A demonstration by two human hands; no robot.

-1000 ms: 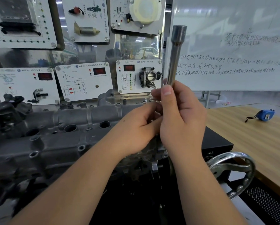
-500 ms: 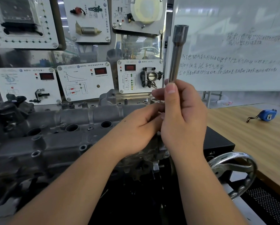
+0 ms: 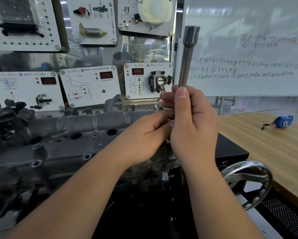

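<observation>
A long steel socket tube [image 3: 187,56] stands upright in front of the whiteboard, its open hex end at the top. My right hand [image 3: 193,125] grips its lower part, thumb laid up along the shaft. My left hand [image 3: 144,137] is curled against the right palm at the tube's hidden lower end; what its fingers touch there is covered. Both hands hover above the right end of a grey engine cylinder head [image 3: 58,145] with several round bores.
White sensor display panels [image 3: 91,87] line the wall behind the engine. A whiteboard [image 3: 248,49] fills the upper right. A chrome handwheel [image 3: 248,183] sits at the lower right beside a black box [image 3: 231,150]. A blue tape measure [image 3: 282,121] lies on the wooden table [image 3: 274,152].
The hands and the tube stay almost where they were; the tube's top has drifted slightly right and lower in view.
</observation>
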